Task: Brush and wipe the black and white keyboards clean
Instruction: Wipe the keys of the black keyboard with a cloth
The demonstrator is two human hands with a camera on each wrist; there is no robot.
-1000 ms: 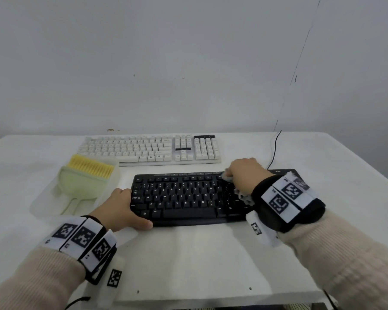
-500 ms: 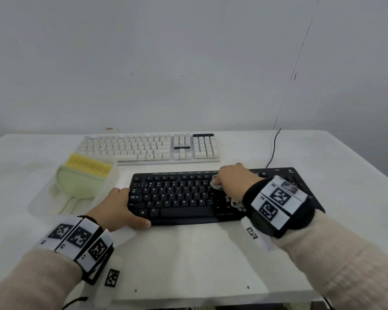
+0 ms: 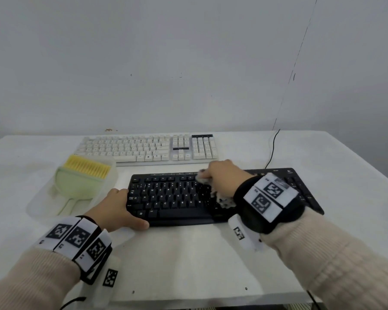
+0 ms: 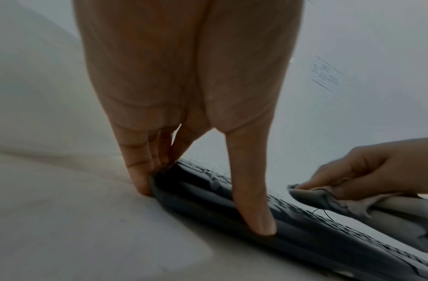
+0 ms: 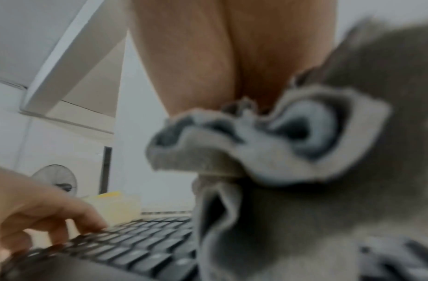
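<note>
Right now I'm wiping the black keyboard (image 3: pixel 179 198) at the table's near edge: right hand (image 3: pixel 222 175) bunches the cloth (image 3: pixel 224 201) on its upper rows, left hand (image 3: pixel 119 209) clamps its left end. Next (my guess) lower rows, then the white keyboard (image 3: pixel 143 148) behind.

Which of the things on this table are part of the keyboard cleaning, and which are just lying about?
In the job:
black keyboard, steadied by the left hand
cloth in the right hand
white keyboard
brush in its tray

Lying about:
black cable
</note>
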